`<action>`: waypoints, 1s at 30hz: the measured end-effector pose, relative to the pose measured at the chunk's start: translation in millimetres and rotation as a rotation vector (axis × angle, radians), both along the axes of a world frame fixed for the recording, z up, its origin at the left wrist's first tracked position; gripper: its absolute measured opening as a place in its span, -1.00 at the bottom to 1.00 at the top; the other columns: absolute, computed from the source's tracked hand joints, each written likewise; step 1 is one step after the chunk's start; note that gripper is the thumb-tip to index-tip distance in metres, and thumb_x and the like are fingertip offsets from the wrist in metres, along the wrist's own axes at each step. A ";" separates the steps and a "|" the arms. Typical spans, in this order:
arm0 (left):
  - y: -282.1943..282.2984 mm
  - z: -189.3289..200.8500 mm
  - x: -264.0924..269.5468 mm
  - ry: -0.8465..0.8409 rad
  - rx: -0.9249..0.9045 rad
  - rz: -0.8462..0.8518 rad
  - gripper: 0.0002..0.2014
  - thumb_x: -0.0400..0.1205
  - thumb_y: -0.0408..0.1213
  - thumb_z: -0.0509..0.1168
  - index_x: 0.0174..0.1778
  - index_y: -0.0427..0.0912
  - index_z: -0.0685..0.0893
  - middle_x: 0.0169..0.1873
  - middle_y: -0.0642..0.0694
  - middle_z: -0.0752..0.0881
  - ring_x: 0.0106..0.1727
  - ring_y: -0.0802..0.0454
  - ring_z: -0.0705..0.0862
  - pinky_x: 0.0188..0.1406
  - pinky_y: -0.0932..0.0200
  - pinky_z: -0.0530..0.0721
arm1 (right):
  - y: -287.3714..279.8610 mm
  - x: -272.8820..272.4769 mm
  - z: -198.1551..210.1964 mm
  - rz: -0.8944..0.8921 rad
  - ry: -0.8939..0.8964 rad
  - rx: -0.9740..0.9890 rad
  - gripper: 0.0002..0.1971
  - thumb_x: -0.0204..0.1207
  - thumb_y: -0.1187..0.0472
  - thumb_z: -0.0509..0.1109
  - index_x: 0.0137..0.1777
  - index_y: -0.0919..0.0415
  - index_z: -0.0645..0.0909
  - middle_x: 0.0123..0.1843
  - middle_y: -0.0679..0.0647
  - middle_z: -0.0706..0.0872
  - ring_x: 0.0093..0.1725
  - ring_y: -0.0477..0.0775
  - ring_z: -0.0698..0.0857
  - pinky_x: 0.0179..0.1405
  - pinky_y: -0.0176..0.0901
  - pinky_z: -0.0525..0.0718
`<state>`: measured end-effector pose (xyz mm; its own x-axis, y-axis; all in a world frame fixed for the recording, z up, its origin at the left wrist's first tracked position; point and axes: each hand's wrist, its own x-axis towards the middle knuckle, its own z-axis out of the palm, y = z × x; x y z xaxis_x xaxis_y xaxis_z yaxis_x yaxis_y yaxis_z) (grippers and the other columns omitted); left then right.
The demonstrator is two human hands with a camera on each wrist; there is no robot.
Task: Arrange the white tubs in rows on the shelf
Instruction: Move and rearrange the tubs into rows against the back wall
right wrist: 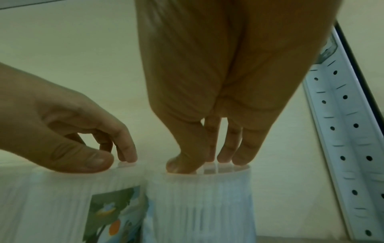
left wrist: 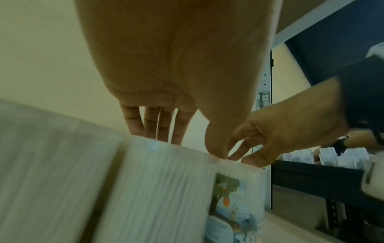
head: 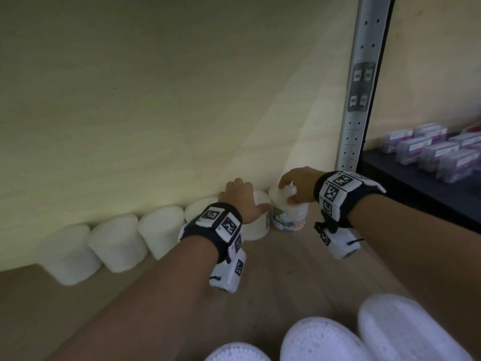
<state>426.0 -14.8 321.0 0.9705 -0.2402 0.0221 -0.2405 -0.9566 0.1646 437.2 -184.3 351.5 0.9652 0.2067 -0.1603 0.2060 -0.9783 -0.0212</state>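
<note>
At the back of the shelf [head: 299, 269], against the wall [head: 156, 100], a row of white tubs [head: 117, 243]. Right hand [head: 299, 185] grips the end tub [head: 290, 217] by its top; left hand [head: 240, 200] clasps the next tub [head: 256, 226] from above.

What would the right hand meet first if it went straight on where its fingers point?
The top of the rightmost white tub. The right hand points its fingertips down at it and seems to hold it by the rim, so no free travel shows.
</note>
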 end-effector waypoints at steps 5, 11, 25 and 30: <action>4.4 7.7 2.6 0.078 -0.046 -0.058 -0.41 0.57 0.06 0.35 0.46 -0.16 0.47 0.44 -0.19 0.42 0.45 -0.19 0.44 0.43 -0.11 0.48 | -0.7 0.5 -0.8 0.004 -0.004 -0.001 -0.49 0.58 0.08 0.37 0.52 0.11 0.43 0.50 0.12 0.47 0.45 0.16 0.51 0.42 -0.07 0.46; 12.3 24.4 2.9 0.239 0.000 -0.206 -0.47 0.61 -0.40 0.28 0.51 -0.02 0.42 0.55 -0.13 0.36 0.54 -0.14 0.39 0.47 -0.03 0.46 | 1.5 -0.4 0.7 0.002 -0.002 0.008 -0.50 0.58 0.10 0.36 0.52 0.11 0.43 0.50 0.12 0.48 0.44 0.17 0.52 0.40 -0.07 0.48; -8.4 10.0 -3.6 0.033 0.060 0.084 -0.33 0.60 0.20 0.20 0.43 -0.30 0.43 0.43 -0.32 0.37 0.47 -0.31 0.32 0.37 -0.13 0.42 | -0.4 -0.9 -0.1 0.011 -0.009 0.006 -0.50 0.59 0.08 0.36 0.53 0.10 0.44 0.52 0.11 0.46 0.47 0.17 0.50 0.43 -0.06 0.47; -5.6 13.6 1.7 0.075 0.051 0.031 -0.33 0.59 0.13 0.29 0.49 -0.26 0.41 0.48 -0.27 0.39 0.47 -0.25 0.42 0.42 -0.09 0.49 | -1.3 0.3 -1.2 0.011 -0.011 0.004 -0.49 0.59 0.08 0.36 0.53 0.12 0.44 0.51 0.13 0.48 0.45 0.18 0.52 0.43 -0.05 0.49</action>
<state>427.7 -20.5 334.6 0.9760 -0.2087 -0.0624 -0.1992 -0.9710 0.1322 437.5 -185.7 350.2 0.9646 0.2180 -0.1485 0.2170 -0.9759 -0.0230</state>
